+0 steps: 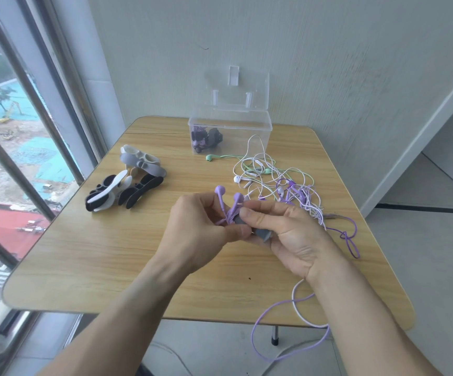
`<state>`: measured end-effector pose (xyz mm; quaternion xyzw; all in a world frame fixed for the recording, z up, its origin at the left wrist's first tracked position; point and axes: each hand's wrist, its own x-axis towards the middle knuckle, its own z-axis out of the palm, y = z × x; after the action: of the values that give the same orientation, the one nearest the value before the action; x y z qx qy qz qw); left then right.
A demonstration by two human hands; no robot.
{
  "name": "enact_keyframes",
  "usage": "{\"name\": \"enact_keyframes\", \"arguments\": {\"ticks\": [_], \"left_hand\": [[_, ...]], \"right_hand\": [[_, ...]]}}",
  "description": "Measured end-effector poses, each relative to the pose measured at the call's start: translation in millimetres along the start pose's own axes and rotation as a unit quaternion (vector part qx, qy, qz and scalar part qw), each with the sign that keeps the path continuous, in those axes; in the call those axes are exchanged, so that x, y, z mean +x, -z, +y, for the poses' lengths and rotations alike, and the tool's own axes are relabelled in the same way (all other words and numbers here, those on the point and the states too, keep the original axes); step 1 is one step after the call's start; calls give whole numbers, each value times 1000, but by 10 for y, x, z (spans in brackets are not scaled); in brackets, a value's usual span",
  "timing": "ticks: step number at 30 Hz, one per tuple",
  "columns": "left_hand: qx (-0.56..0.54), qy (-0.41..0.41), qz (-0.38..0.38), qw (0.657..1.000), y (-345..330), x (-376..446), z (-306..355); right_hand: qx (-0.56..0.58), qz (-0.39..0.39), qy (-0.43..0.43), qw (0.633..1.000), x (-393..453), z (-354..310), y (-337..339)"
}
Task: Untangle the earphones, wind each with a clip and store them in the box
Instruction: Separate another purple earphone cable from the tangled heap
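Note:
Over the middle of the wooden table, my left hand and my right hand together hold a purple earphone against a grey clip. Its two buds stick up between my fingers. The purple cable runs under my right wrist and hangs off the table's front edge. A tangle of white, green and purple earphones lies to the right. The clear box stands open at the back, with a wound purple earphone and a dark clip inside.
A pile of black, white and grey clips lies at the left of the table. A window runs along the left side, a wall stands behind the table, and the floor shows at the right and front.

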<state>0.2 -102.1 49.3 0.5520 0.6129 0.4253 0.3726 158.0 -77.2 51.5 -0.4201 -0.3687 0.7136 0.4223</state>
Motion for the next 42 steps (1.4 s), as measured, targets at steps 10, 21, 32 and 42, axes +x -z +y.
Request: {"name": "enact_keyframes", "arguments": {"ticks": [10, 21, 32, 42], "left_hand": [[-39, -17, 2, 999, -15, 35, -18], [-2, -90, 48, 995, -42, 48, -65], [99, -209, 93, 968, -70, 35, -55], [-12, -48, -19, 999, 140, 140, -130]], "right_hand": [[-92, 118, 95, 984, 21, 28, -106], [-78, 105, 102, 986, 63, 35, -40], [-62, -46, -6, 997, 74, -24, 137], [-185, -59, 111, 975, 99, 76, 104]]}}
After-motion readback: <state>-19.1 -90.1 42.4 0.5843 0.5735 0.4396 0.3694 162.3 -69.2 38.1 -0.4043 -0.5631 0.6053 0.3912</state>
